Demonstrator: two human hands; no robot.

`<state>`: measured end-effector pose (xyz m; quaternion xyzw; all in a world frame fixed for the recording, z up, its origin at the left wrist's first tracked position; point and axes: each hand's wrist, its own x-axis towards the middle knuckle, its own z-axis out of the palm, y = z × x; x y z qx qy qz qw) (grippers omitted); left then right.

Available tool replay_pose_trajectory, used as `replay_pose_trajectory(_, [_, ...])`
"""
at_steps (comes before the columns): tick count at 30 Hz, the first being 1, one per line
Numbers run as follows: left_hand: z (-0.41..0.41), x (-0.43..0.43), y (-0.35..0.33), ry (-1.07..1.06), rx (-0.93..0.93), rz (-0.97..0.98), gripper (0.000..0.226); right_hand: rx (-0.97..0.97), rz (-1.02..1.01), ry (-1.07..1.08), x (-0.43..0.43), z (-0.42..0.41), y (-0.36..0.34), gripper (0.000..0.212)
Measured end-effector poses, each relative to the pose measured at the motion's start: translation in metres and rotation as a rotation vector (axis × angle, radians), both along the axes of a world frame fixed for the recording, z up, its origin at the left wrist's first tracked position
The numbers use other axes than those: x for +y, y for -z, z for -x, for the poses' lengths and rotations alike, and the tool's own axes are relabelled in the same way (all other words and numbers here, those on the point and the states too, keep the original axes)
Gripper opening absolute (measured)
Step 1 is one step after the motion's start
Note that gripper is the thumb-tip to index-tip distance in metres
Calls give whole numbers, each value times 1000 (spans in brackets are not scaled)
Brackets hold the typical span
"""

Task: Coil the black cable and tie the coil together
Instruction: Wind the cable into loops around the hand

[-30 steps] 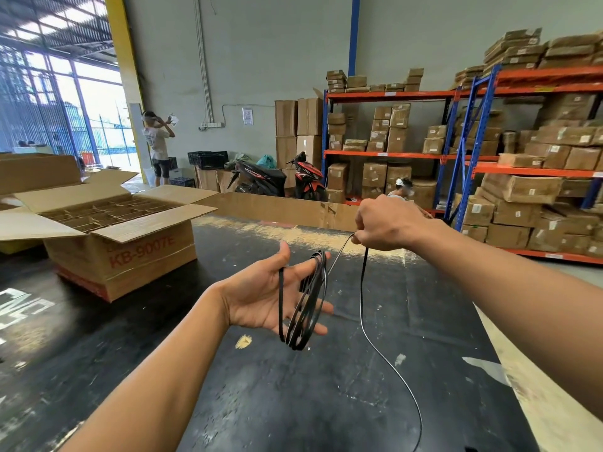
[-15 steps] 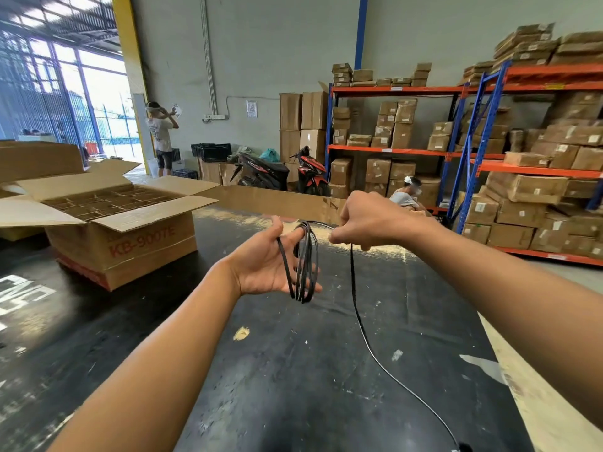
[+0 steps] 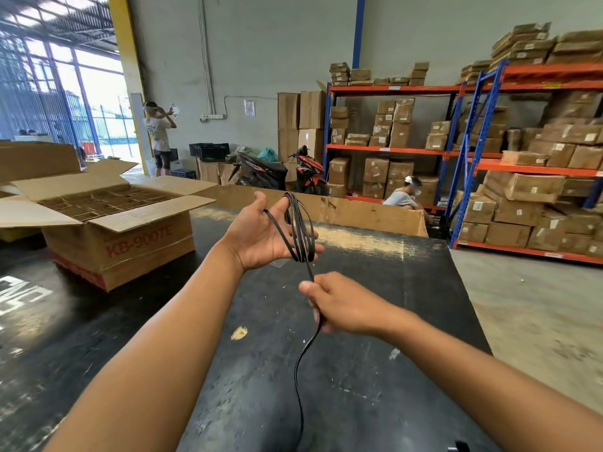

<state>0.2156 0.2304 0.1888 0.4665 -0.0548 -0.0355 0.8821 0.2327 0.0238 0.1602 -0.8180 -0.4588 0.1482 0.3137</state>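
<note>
Several loops of the flat black cable hang around the fingers of my left hand, which is held palm up above the black table. From the bottom of the coil one strand runs down into my right hand, whose fingers are closed on it just below the coil. The loose tail drops from my right fist and trails toward the table's near edge.
An open cardboard box with dividers stands on the black table at the left. A low cardboard wall lines the table's far edge. Shelving full of boxes fills the right. One person stands by the doorway, another sits behind the table.
My right hand has dropped from beside the top of the coil to below it, sliding along the cable. My left hand has tilted more palm up with the coil on it.
</note>
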Motion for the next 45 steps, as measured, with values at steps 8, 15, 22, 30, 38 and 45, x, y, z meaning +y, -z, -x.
replay_pose_trajectory(8, [16,-9,-13,232,-112,2,74,152,161,-183,0,0,40,32])
replay_pose_trajectory(15, [44,-20,2,368,-93,-57,73,-100,247,-53,10,-44,21,30])
replay_pose_trajectory(22, [55,-34,17,403,39,-184,68,-469,330,-4,19,-78,-35,19])
replay_pose_trajectory(30, [47,-45,23,459,143,-321,69,-854,284,73,17,-87,-83,10])
replay_pose_trajectory(38, [28,-38,34,290,200,-282,64,-840,72,168,9,-79,-106,12])
replay_pose_trajectory(45, [13,-7,27,92,134,-117,67,-639,33,123,3,-43,-105,20])
